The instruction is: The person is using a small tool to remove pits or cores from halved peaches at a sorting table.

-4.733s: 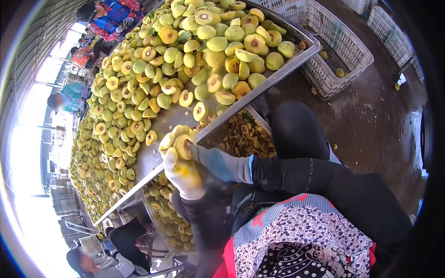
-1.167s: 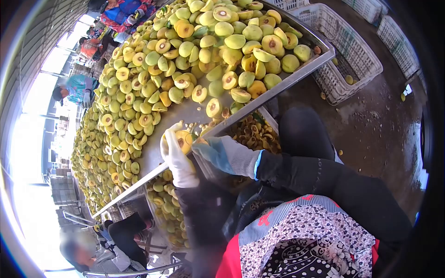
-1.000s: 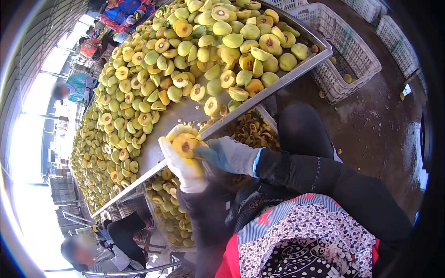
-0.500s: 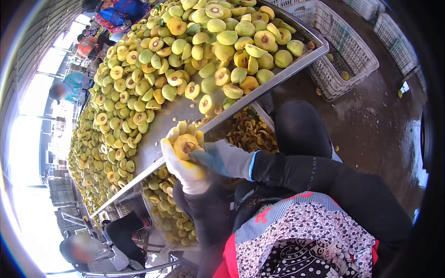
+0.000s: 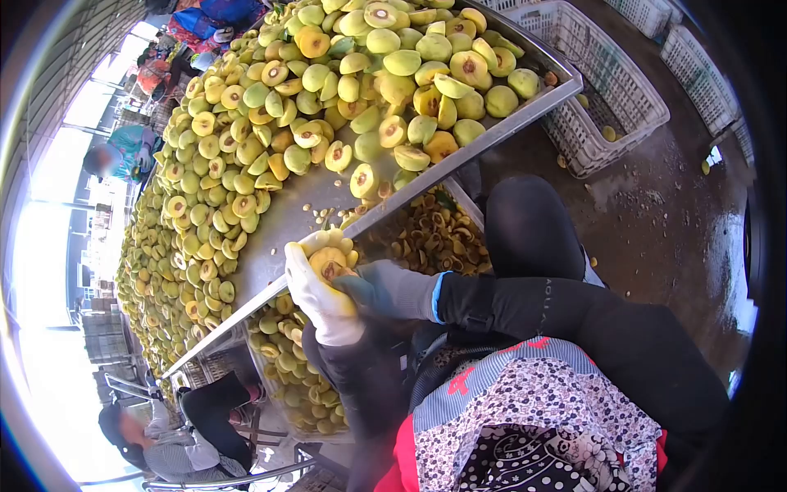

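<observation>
My left hand (image 5: 318,287), in a white glove stained yellow, is cupped with its fingers wrapped round a halved peach (image 5: 329,261). The cut orange face is turned up, with a brownish pit area in its middle. My right hand (image 5: 381,287), in a grey and blue glove, is closed and pressed against the lower right edge of that peach half. Whatever its fingers grip is hidden. Both hands are close together beside the metal rim (image 5: 459,160) of a sorting table. A large heap of peach halves (image 5: 270,123) lies on the table beyond them.
Below the rim are a pile of brown peach scraps (image 5: 434,238) and a bag of peach halves (image 5: 299,369). A white plastic crate (image 5: 607,74) stands on the wet floor at right. A seated co-worker (image 5: 180,435) is at lower left, with others farther back.
Both hands, with the peach half, have shifted slightly downward in view. The right hand stays against the fruit. The seated co-worker's head has moved a little.
</observation>
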A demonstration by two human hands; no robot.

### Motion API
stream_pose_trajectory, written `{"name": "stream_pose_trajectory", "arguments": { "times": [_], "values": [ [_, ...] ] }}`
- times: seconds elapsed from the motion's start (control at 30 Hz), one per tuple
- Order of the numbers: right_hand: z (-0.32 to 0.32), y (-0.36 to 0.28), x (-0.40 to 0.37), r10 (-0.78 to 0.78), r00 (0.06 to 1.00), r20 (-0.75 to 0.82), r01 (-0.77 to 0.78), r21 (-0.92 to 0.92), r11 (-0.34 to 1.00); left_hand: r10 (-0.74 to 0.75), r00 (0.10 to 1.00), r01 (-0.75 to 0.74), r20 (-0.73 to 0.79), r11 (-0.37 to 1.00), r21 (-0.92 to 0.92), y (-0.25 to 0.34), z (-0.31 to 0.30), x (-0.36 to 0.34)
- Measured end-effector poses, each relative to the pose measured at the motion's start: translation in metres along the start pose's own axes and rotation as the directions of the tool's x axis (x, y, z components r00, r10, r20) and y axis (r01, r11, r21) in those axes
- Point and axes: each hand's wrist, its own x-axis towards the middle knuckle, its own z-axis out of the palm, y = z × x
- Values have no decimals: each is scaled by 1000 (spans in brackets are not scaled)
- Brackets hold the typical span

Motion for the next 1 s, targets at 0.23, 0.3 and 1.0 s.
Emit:
{"name": "stream_pose_trajectory", "arguments": {
  "times": [0.23,0.3,1.0],
  "values": [
    [-15,-32,-4,404,876,264,-482,438,759,62,992,-77,108,987,141,-2,-8,5],
    [-39,-47,-15,395,753,527,-652,516,555,61,985,-85,161,985,150,-2,-7,4],
    [-44,-33,-27,286,799,528,-570,515,640,474,740,-309,-477,870,385,54,-151,29]
  ]
}}
